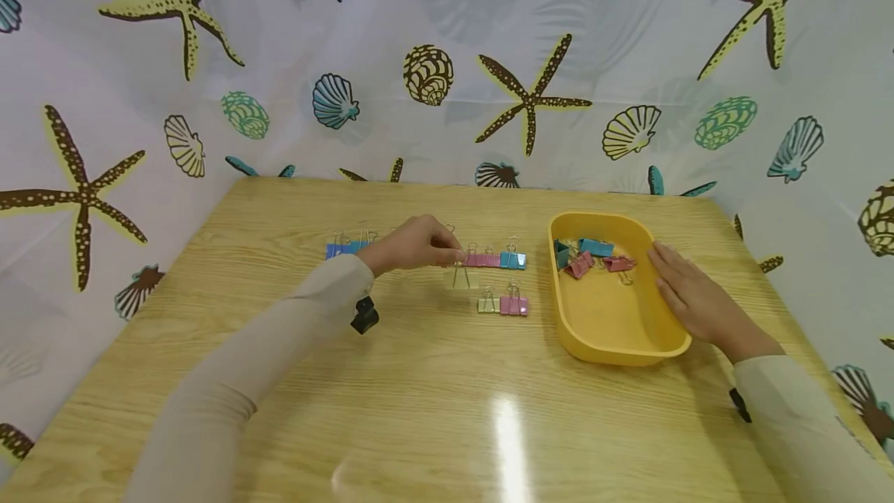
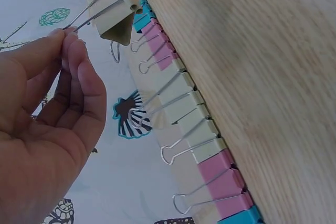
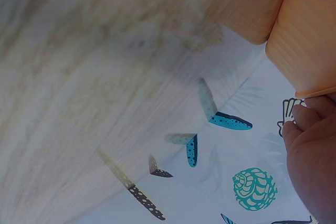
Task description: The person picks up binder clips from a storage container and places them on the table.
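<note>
My left hand [image 1: 415, 243] pinches the wire handle of a pale yellow binder clip [image 2: 111, 17], which hangs in the air just in front of a row of binder clips. Several clips in that row show: blue clips [image 1: 338, 250] at the left end, pink [image 1: 482, 260] and light blue ones [image 1: 513, 260] at the right. The left hand hides the row's middle in the head view, but pale clips [image 2: 178, 95] show there in the left wrist view. My right hand [image 1: 694, 297] lies with straight fingers against the right rim of a yellow bin [image 1: 615, 355].
Nearer me, a small pale yellow clip [image 1: 489, 305] and a pink clip [image 1: 514, 306] stand side by side. Inside the bin lie loose clips, among them a blue one [image 1: 596, 248] and a pink one [image 1: 580, 265]. Patterned cloth [image 1: 447, 138] encloses the wooden table [image 1: 419, 410].
</note>
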`<state>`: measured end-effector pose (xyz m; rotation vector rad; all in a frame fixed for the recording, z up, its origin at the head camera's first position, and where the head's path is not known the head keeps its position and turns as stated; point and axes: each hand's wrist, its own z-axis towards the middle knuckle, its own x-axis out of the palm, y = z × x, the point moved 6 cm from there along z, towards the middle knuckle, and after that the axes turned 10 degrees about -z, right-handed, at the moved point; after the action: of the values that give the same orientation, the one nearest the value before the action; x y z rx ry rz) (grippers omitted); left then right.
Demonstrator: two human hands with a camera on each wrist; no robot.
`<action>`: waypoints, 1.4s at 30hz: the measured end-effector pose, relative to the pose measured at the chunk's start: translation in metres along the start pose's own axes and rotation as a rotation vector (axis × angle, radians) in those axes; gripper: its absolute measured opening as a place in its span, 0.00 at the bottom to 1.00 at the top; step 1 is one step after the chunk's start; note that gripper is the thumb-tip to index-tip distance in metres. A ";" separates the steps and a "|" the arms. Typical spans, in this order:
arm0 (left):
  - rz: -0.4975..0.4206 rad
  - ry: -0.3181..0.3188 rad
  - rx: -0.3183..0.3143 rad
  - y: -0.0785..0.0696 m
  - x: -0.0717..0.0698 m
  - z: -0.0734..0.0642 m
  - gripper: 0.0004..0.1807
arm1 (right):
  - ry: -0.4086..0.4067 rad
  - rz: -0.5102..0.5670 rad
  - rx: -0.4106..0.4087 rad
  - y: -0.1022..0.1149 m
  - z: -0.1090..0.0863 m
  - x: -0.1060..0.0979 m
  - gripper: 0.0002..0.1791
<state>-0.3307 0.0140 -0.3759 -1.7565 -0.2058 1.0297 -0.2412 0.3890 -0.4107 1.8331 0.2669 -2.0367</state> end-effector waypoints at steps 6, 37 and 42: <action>0.017 0.030 -0.029 0.017 0.011 0.000 0.12 | 0.009 -0.004 0.004 -0.003 -0.004 -0.001 0.29; 0.119 -0.008 -0.062 0.031 0.030 0.011 0.11 | 0.027 0.011 0.018 -0.001 -0.001 0.002 0.32; 0.108 -0.019 -0.063 0.033 0.030 0.011 0.11 | 0.028 0.008 0.021 0.000 0.000 0.002 0.32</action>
<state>-0.3305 0.0244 -0.4207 -1.8319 -0.1580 1.1289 -0.2417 0.3891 -0.4123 1.8730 0.2458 -2.0174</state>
